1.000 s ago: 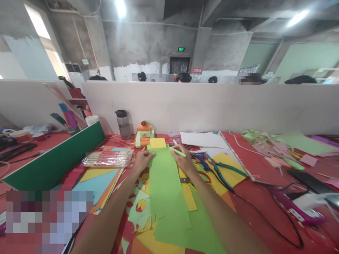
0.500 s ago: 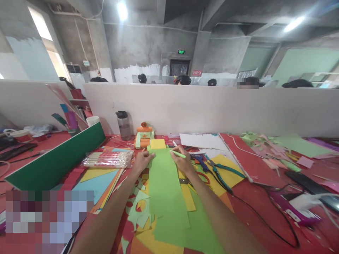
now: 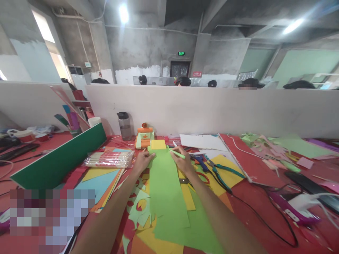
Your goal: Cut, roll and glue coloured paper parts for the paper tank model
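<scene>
A long green paper sheet (image 3: 164, 187) lies in front of me, with a yellow paper piece (image 3: 158, 144) at its far edge. My left hand (image 3: 143, 162) is closed at the sheet's far left edge, thumb on the paper. In my right hand (image 3: 182, 159) is a green marker (image 3: 178, 153), its tip close to the sheet's far right corner. A small white-ended item sticks up by that hand's fingers; its kind is unclear. Just beyond stands an orange and pale green paper model (image 3: 145, 136) with a star on it.
Teal-handled pliers (image 3: 225, 173) and red-handled scissors (image 3: 203, 177) lie to the right on yellow paper. Wrapped sticks (image 3: 109, 158), a green board (image 3: 60, 155) and a water bottle (image 3: 124, 127) are on the left. Paper scraps (image 3: 139, 204) surround the sheet. A white partition (image 3: 201, 109) stands behind.
The view has shifted very slightly. Both hands stay at the sheet's far end, and the green marker has barely moved.
</scene>
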The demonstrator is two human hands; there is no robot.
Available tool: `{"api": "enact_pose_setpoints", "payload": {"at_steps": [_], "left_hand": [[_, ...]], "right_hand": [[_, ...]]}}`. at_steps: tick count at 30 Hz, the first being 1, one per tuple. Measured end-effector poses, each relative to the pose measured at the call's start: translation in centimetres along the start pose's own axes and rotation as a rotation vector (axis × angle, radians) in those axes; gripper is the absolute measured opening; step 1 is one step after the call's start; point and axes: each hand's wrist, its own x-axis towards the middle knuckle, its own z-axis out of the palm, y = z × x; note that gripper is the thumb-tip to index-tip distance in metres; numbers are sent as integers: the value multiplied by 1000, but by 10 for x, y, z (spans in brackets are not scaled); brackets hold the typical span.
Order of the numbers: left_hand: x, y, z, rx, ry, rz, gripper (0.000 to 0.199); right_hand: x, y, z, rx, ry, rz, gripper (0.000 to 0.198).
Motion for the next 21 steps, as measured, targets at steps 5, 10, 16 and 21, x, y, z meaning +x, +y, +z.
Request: {"api": "enact_pose_setpoints", "payload": {"at_steps": [5,10,16,21], "left_hand": [[-1,-1,0,9,-4,-4,46],[-2,1,0,8,-5,-20,46],[-4,5,0,2,-10,-27,47],[-6,8,-1,-4,-10,-32,47]], "right_hand": [[1,-1,0,3,13,6,14],[-1,-4,-3,2,18,18,15],[0,-7,-4,1,-13,19,16],[0,-5,-3,-9,-31,25,16]]}}
